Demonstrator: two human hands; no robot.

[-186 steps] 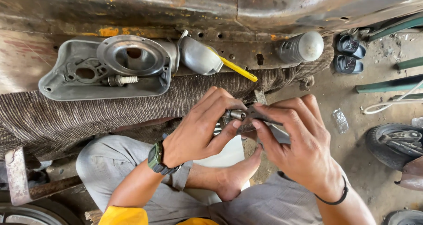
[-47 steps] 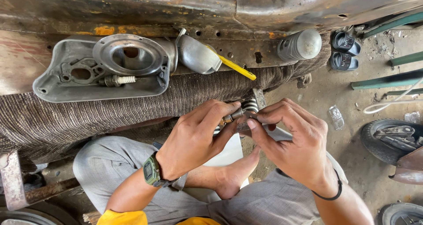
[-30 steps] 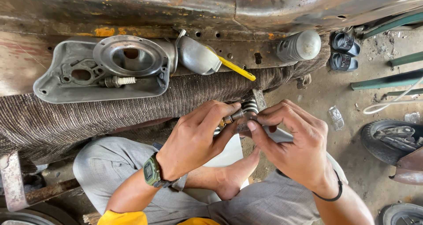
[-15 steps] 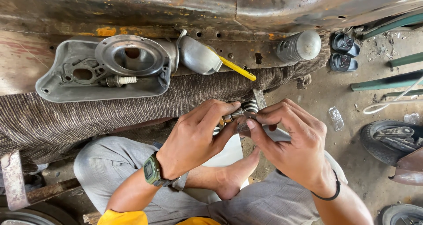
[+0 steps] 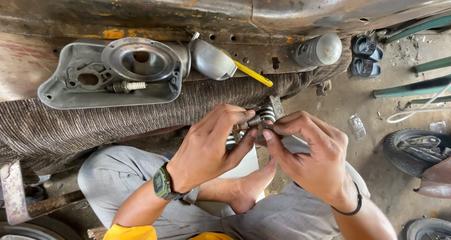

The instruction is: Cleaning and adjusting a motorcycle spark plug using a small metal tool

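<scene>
Head view: the left hand [image 5: 209, 148] and the right hand [image 5: 312, 153] meet in mid-air above the person's folded legs, in front of the near edge of a striped brown cloth [image 5: 141, 122] that covers a low ledge. Between them sits a small metal part [image 5: 251, 122], brass-coloured at one end and threaded, with its long axis running roughly left to right and tilted a little upward toward the right. The left hand's fingers are curled shut around its left end, thumb underneath; the right hand's thumb and forefinger are pinched on its right end, the other fingers folded loosely behind. Both hands touch the part, so neither is nearer. What lies inside the grip is hidden.

Behind the hands, a black-and-white striped piece [image 5: 267, 114] shows just past the fingertips. On the cloth, toward its far left, lies a grey cast metal cover [image 5: 61, 87] with a round flange and a spark plug [image 5: 127, 86] resting in it. To its right lie a metal funnel-shaped cup [image 5: 211, 61] and a yellow-handled tool [image 5: 253, 73], then a ribbed grey cylinder [image 5: 319, 50] near the cloth's far right corner. There is open room below and to the right of the hands, over bare concrete floor [image 5: 376, 141]; a tyre [image 5: 413, 148] stands well apart at the right.
</scene>
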